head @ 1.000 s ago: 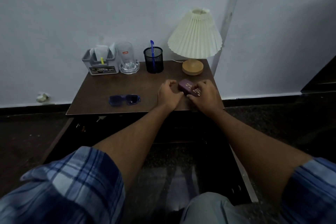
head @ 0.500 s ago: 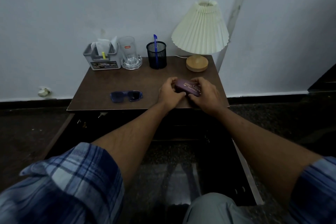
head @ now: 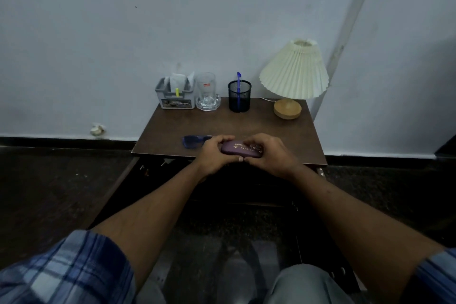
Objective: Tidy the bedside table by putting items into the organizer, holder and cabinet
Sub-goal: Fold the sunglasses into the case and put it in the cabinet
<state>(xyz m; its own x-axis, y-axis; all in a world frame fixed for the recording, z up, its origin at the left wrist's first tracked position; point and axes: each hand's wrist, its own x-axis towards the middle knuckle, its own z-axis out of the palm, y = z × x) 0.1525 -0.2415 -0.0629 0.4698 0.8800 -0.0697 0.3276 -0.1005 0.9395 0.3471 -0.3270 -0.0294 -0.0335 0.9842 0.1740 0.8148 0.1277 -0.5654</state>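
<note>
Seen from the head camera, we look down on a dark brown bench (head: 246, 126) standing against a pale wall. Both hands meet at its front edge. The left hand (head: 214, 153) grips the left end of a purple glasses case (head: 240, 150), fingers curled over the top. The right hand (head: 267, 155) grips the right end in the same way, and the two thumbs meet along the near side. The case looks closed. It sits at the front edge of the bench, and we cannot tell whether it rests on the wood or is lifted clear.

Blue sunglasses (head: 193, 141) lie on the bench just beside the left hand, partly hidden behind it. Along the back stand a grey organizer (head: 174, 96), a glass mug (head: 206, 91), a black mesh holder (head: 239, 97) with a blue pen (head: 238, 81) in it, and a pleated lamp (head: 294, 71). The cabinet (head: 246, 185) below is dark, and we cannot make out what is inside.

We judge that the hands are set to open the case for the sunglasses. Because the case is at the very edge, a slip while prying could drop it to the floor. A stiff lid could spring shut on the fingers. The left hand is so close to the sunglasses that a sideways move could push them off the front edge.
</note>
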